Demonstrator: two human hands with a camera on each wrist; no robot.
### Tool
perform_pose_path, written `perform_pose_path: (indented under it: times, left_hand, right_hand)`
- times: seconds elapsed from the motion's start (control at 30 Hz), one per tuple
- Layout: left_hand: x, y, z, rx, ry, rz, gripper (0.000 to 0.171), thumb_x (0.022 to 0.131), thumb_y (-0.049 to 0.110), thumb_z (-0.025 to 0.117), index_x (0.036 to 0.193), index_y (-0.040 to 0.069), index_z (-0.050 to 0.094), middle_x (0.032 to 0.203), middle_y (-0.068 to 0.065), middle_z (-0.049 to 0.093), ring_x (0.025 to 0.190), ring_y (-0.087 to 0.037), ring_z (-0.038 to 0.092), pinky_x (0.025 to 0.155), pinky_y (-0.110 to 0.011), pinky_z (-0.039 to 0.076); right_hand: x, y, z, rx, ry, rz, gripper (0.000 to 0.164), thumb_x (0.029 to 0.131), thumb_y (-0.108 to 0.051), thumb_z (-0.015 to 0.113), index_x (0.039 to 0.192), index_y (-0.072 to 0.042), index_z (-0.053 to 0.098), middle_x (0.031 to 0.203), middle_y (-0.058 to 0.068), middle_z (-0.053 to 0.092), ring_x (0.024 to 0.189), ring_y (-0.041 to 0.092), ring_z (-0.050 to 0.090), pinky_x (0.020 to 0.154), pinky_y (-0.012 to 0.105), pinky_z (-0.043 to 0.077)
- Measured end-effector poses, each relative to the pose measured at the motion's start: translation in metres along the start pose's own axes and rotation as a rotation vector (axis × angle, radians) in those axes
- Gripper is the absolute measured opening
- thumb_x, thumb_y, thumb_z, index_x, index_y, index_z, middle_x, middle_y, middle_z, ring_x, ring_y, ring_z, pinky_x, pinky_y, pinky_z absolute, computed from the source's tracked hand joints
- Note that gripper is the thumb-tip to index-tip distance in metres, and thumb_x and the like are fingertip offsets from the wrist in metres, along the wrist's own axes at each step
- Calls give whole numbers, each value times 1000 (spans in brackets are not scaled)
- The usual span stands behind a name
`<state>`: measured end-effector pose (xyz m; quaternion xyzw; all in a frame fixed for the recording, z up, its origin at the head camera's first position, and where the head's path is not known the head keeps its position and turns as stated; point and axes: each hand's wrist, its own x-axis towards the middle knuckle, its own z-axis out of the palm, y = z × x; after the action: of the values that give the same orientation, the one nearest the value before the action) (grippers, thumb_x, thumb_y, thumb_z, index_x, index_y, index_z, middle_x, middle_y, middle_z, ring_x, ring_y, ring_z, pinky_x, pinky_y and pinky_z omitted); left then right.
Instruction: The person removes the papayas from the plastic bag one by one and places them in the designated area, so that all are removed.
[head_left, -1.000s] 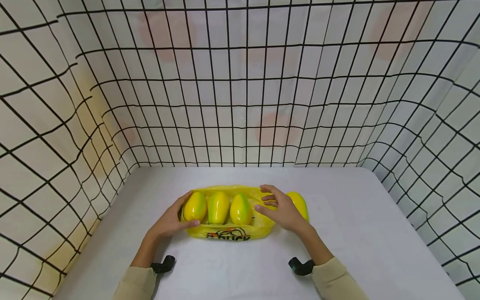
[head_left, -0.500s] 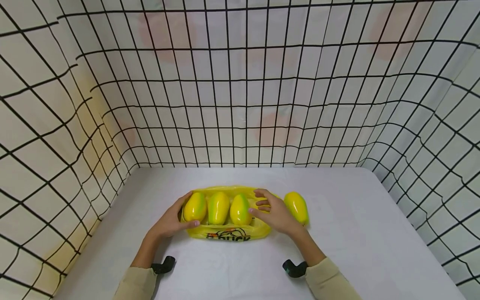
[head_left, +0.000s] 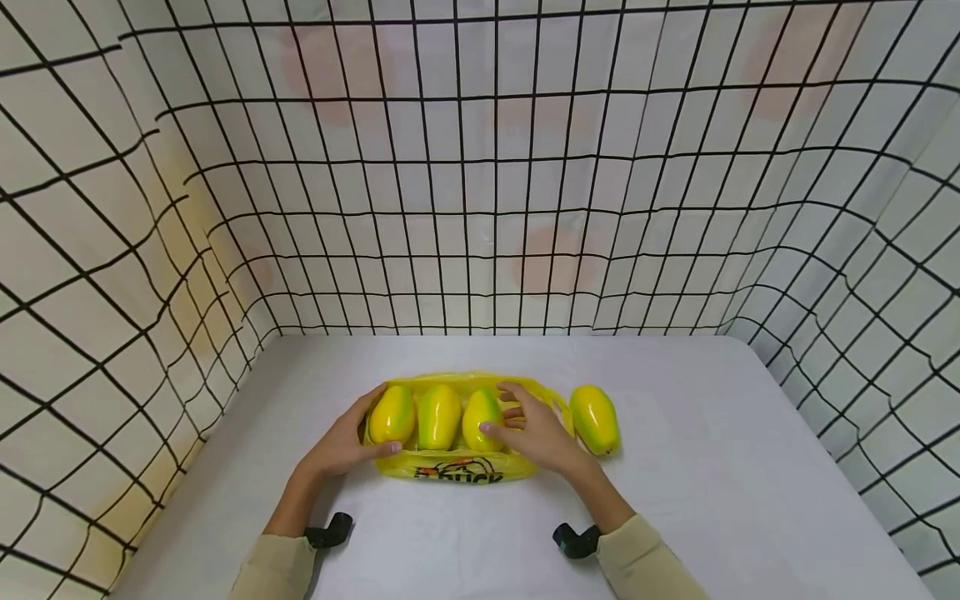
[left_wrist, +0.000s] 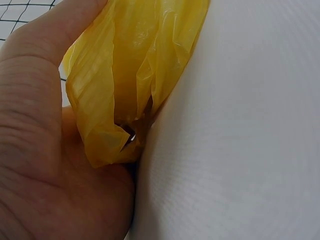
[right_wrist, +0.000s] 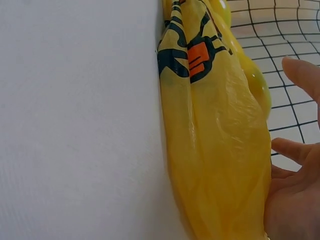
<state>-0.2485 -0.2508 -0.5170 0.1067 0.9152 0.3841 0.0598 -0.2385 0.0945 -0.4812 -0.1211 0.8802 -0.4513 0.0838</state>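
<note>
Three yellow-green mangoes lie in a row inside a yellow plastic bag (head_left: 472,471) with black lettering: a left mango (head_left: 393,415), a middle mango (head_left: 439,418) and a right mango (head_left: 482,417). My left hand (head_left: 341,437) holds the bag's left end, thumb in front and fingers behind, beside the left mango. In the left wrist view the crumpled yellow plastic (left_wrist: 135,65) sits against the palm. Over the bag's right part, my right hand (head_left: 538,429) spreads loosely at the right mango's right side. The right wrist view shows its thumb (right_wrist: 300,75) apart from the fruit.
One more mango (head_left: 595,419) lies on the white table (head_left: 712,483), just right of the bag. A black wire grid (head_left: 480,208) rises at the back and both sides. Each wrist carries a black camera mount.
My right hand has moved left over the bag, from beside the loose mango to the right mango within the row. The left hand and the bagged mangoes have stayed put.
</note>
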Motion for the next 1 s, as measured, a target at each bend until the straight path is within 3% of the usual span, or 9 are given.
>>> perform_pose_path:
  times: [0.6, 0.87, 1.0]
  left_hand:
    - [-1, 2, 0, -17, -2, 9, 115, 77, 55, 82, 166, 19, 18, 168, -15, 30, 149, -40, 38, 121, -69, 27]
    - [0, 2, 0, -32, -4, 6, 115, 76, 53, 84, 166, 21, 19, 168, -13, 31, 149, -39, 38, 121, -68, 27]
    - [0, 1, 0, -29, -3, 17, 115, 77, 54, 83, 166, 20, 19, 167, -14, 32, 148, -40, 39, 120, -69, 28]
  right_hand:
    - [3, 6, 11, -70, -48, -34, 82, 90, -59, 72, 159, -29, 37, 148, 10, 57, 123, 27, 62, 102, 48, 55]
    - [3, 6, 11, -114, -52, -39, 82, 89, -61, 71, 158, -30, 39, 151, 10, 56, 128, 28, 59, 106, 53, 52]
    - [2, 5, 11, -98, -47, -32, 81, 89, -59, 73, 157, -30, 41, 147, 9, 58, 121, 26, 61, 102, 49, 54]
